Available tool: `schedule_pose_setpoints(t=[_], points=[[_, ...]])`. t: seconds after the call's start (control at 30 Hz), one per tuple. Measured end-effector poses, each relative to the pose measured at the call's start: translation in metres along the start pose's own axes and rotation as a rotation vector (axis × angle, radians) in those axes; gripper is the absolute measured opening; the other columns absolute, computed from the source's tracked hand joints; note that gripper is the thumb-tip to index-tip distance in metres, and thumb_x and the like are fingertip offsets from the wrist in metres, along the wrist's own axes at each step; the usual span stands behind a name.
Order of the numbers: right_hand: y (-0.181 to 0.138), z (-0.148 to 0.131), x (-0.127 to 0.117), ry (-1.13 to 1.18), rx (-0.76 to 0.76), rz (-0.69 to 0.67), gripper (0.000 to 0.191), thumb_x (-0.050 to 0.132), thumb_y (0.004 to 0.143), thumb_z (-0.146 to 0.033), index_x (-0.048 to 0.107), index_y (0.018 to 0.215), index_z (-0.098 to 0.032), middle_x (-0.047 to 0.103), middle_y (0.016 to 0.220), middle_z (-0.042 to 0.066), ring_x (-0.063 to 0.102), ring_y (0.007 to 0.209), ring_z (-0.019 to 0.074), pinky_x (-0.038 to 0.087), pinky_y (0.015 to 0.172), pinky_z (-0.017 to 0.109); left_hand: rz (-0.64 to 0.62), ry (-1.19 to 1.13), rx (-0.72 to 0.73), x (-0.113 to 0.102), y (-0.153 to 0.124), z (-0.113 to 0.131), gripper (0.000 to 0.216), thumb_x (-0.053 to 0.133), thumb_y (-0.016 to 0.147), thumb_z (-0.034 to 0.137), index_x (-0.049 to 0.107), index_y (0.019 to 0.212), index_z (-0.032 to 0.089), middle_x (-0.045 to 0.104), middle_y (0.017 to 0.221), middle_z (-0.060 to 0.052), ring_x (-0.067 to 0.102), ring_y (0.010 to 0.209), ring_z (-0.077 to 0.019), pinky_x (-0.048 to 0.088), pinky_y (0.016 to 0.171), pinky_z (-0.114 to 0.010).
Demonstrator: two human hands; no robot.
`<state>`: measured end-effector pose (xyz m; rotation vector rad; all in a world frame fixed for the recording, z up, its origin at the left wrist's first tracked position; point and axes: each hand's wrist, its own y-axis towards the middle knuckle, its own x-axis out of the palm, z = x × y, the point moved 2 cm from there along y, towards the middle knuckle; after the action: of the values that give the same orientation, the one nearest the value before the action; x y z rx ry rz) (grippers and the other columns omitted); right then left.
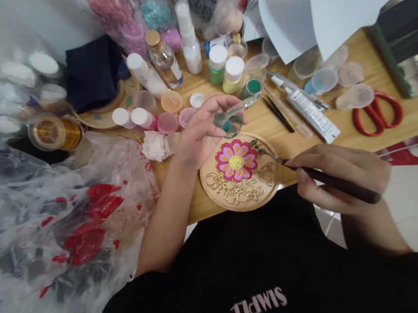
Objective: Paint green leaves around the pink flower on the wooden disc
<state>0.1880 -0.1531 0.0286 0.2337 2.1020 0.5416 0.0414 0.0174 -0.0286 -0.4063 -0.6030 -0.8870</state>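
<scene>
A round wooden plaque [218, 196] lies at the table's front edge, with a pink flower [236, 160] and gold outlined scrolls on it. My right hand [342, 179] is closed round the dark handle of a small metal spatula [337, 185]. The spatula's tip rests at or just over the green leaves right of the flower; contact I cannot make out. Above the plaque's far edge, my left hand [207, 128] grips a small clear plastic cup [233, 126] with green stuff inside, its lid flipped up.
Behind stand paint bottles [234, 74], a glass bottle [165, 61] and small open cups. On the right lie black tweezers [277, 113], a glue tube [309, 111], red scissors [377, 114] and a phone [409, 45]. Plastic bags [66, 223] and a gold wire spool [55, 131] are left.
</scene>
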Motion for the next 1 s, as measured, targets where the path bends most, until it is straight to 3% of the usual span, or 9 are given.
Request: schedule_pose_setpoints(t=[0.7, 1.0], points=[[-0.0037, 0.0016, -0.0011, -0.025, 0.049, -0.003, 0.019, 0.062, 0.079, -0.005, 0.061, 0.089, -0.021, 0.067, 0.069, 0.002, 0.065, 0.056, 0.0152, 0.052, 0.051, 0.028, 0.025, 0.054, 0.007, -0.0006, -0.0006, 0.0004, 0.036, 0.062, 0.057, 0.02, 0.066, 0.092, 0.019, 0.068, 0.089, -0.003, 0.067, 0.088, -0.0208, 0.051, 0.077, -0.034], [-0.0026, 0.0017, -0.0011, -0.002, 0.039, 0.01, 0.021, 0.064, 0.078, -0.005, 0.063, 0.09, -0.022, 0.067, 0.07, 0.001, 0.063, 0.055, 0.0139, 0.052, 0.05, 0.027, 0.027, 0.012, -0.023, 0.0016, -0.0003, 0.0001, 0.036, 0.063, 0.055, 0.019, 0.068, 0.091, 0.018, 0.068, 0.088, 0.0, 0.067, 0.085, -0.016, 0.051, 0.08, -0.029]])
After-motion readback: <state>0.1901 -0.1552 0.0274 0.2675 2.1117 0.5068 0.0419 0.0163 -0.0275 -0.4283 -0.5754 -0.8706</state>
